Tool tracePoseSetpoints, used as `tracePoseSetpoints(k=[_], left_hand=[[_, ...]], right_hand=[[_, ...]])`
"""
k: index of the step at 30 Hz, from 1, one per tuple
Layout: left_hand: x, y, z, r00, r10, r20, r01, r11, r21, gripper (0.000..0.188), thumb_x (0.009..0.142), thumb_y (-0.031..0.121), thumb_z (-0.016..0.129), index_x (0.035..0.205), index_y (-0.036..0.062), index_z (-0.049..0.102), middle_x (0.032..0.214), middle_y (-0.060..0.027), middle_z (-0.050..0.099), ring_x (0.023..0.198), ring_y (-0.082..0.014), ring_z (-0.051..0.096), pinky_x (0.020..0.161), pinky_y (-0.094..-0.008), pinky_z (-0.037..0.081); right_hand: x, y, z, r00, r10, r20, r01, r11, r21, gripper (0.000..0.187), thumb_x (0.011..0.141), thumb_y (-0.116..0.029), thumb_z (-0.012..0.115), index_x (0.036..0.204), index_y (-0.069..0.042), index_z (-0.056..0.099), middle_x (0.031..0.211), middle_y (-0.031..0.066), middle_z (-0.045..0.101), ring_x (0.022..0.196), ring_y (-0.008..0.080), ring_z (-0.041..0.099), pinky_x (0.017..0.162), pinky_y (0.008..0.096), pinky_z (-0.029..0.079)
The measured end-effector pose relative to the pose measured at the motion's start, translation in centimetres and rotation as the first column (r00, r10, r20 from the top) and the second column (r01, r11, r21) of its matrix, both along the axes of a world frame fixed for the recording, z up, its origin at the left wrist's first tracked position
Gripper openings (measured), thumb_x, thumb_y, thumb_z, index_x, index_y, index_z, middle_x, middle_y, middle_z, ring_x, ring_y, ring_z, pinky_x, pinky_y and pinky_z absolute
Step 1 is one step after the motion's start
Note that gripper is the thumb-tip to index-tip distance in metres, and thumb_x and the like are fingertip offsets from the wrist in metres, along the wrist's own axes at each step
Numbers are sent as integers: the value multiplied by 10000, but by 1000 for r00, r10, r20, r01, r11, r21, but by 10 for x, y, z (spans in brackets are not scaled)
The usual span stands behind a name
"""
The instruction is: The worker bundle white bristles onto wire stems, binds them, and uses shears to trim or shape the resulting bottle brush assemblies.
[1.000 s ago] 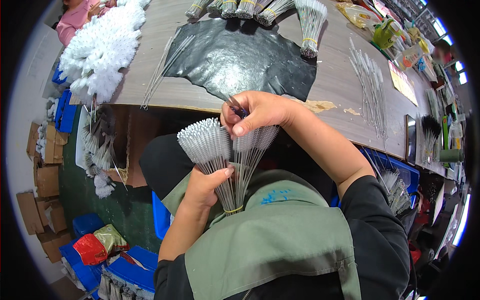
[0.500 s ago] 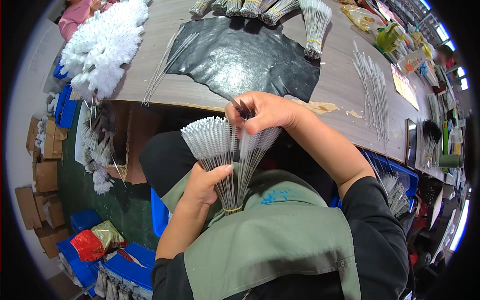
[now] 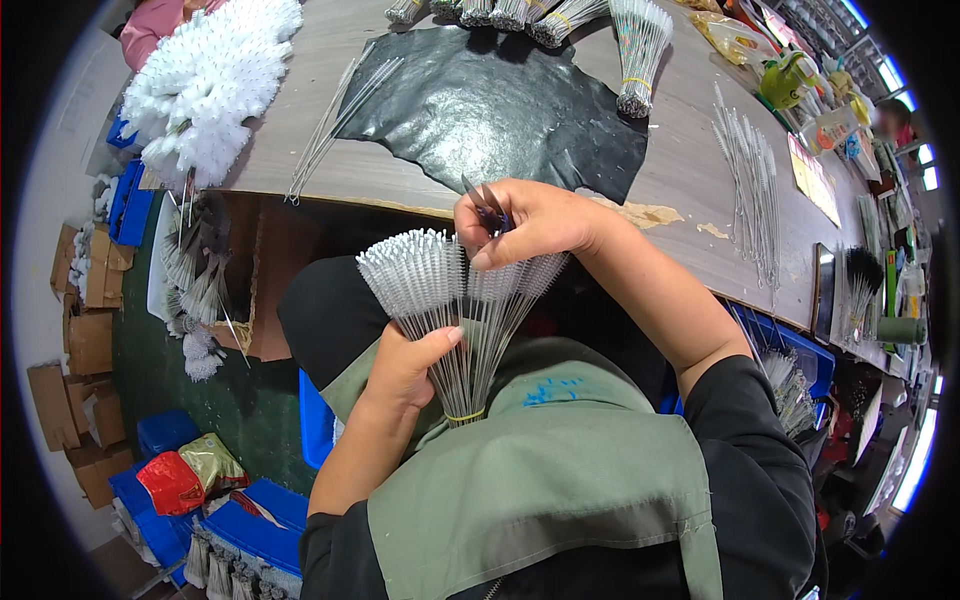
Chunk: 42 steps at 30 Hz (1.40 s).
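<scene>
My left hand [image 3: 402, 372] is closed around the wire stems of a bundle of thin brushes [image 3: 415, 275] with white bristle heads. The bundle fans out upward above my lap, and a yellow band [image 3: 465, 416] ties its lower end. Over the brush heads, my right hand [image 3: 535, 222] is curled around small dark scissors [image 3: 484, 206], whose blades point up and away from the bundle. The fingertips of that hand touch or nearly touch the heads at the fan's middle; the exact contact is hidden.
A black sheet [image 3: 490, 110] lies on the table, with loose wire brushes [image 3: 345, 125] at its left and more brushes [image 3: 748, 190] to the right. Banded bundles [image 3: 640, 55] stand behind. A white brush pile [image 3: 215, 90] overhangs the left corner, near a person in pink [image 3: 150, 30].
The scissors' blades show more clearly and stick up further from my right hand. Its fingers have shifted slightly over the brush heads. My left hand keeps its hold on the bundle.
</scene>
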<state>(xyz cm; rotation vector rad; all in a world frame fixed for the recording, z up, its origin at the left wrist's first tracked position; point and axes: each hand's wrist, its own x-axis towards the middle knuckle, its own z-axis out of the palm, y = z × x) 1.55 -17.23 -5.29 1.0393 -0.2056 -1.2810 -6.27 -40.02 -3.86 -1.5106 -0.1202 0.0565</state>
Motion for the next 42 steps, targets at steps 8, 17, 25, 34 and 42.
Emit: tracePoseSetpoints(k=[8,17,25,34,42], left_hand=[[2,5,-1,999,0,48,-2,999,48,369,731,64,682,1075,1,567,916,-62,623,765,-150,609,707,-291,515],[1,6,-1,998,8,64,-11,999,47,392,729,72,689,1092,5,555,908,-56,613,759,-143,605,691,-283,523],[-1,4,4,999,26,41,-28,998,57,364,739,64,677,1076,-10,563,899,-76,626,745,-158,619,687,-298,530],[1,7,-3,999,1,45,-2,1000,29,297,752,48,668,1028,-27,589,874,-100,647,740,-189,638,680,-317,534],[1,5,-2,997,-45,66,44,999,24,397,742,32,678,1117,-18,558,966,-94,639,851,-181,630,786,-318,515]], right_hand=[[-4,6,13,992,-50,-119,63,992,111,225,751,-82,684,921,-39,542,811,-1,556,781,73,526,712,223,419],[-2,1,-2,1000,10,11,-11,999,52,238,769,-121,723,909,-52,543,793,-12,560,761,65,522,701,221,414],[-4,2,8,999,-2,-52,6,996,90,260,761,-203,762,793,-58,549,765,-4,569,746,71,526,688,231,415],[-2,1,4,1000,-16,2,16,986,164,332,748,-282,774,791,-65,527,757,11,574,753,101,546,711,253,430],[2,2,-2,996,-88,22,86,993,80,312,908,-346,570,812,-55,509,753,22,533,742,108,553,699,264,435]])
